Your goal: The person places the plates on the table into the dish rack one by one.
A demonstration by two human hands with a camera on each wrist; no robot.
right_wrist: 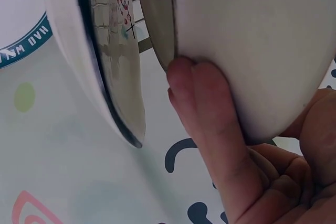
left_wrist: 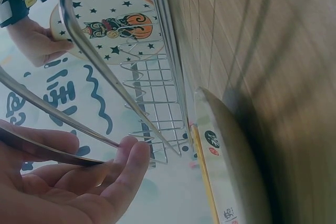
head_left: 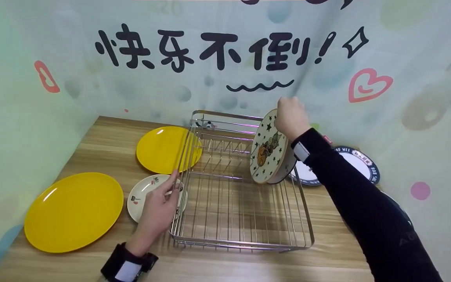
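Star-patterned round plate over wire rack

Star-patterned cream round plate (head_left: 269, 150) held on edge above silver wire dish rack (head_left: 241, 203), right side; gripped at top rim by right hand (head_left: 290, 117). Left hand (head_left: 159, 211) fingers loosely around rack's left rail, beside small white plate (head_left: 141, 196).

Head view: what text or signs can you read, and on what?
"快乐不倒!" in big black characters on the backdrop.
"HAO WEI", partly cut off, on the rim of the blue-rimmed plate; the right wrist view shows the same letters.
Small marks on the small white plate: too small to read.
The starred bowl has pictures only.
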